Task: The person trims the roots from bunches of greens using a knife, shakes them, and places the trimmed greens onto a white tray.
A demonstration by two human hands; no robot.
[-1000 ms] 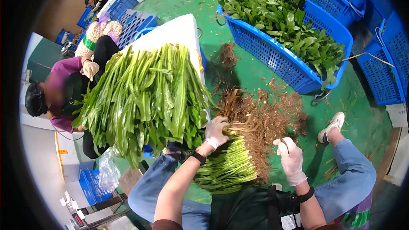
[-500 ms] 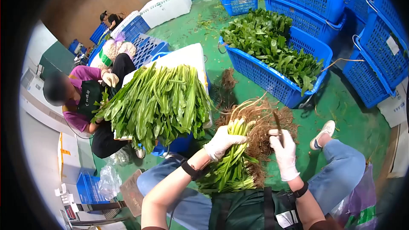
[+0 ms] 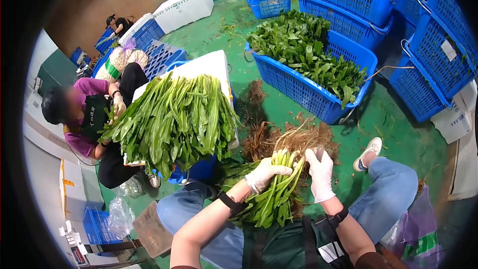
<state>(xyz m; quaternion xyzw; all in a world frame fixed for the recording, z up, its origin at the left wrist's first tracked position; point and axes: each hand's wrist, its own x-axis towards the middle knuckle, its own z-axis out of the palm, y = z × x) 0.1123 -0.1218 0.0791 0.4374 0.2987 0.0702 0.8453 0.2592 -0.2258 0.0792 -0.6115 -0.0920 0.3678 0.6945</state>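
Right hand (image 3: pixel 320 174), grip unclear, had moved onto roots (image 3: pixel 298 137); left hand (image 3: pixel 264 173) clasped greens bundle (image 3: pixel 273 197); root-trimming apparently, needing steady hold.

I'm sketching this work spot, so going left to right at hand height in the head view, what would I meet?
In order: person in a purple top → heap of long green leaves → left hand gripping a bunch of stalks → right hand at the roots → white shoe.

The right hand (image 3: pixel 320 174) has moved in from well apart onto the bundle of greens (image 3: pixel 273 197), touching its root end just beside the left hand (image 3: pixel 265 172) and its grip.
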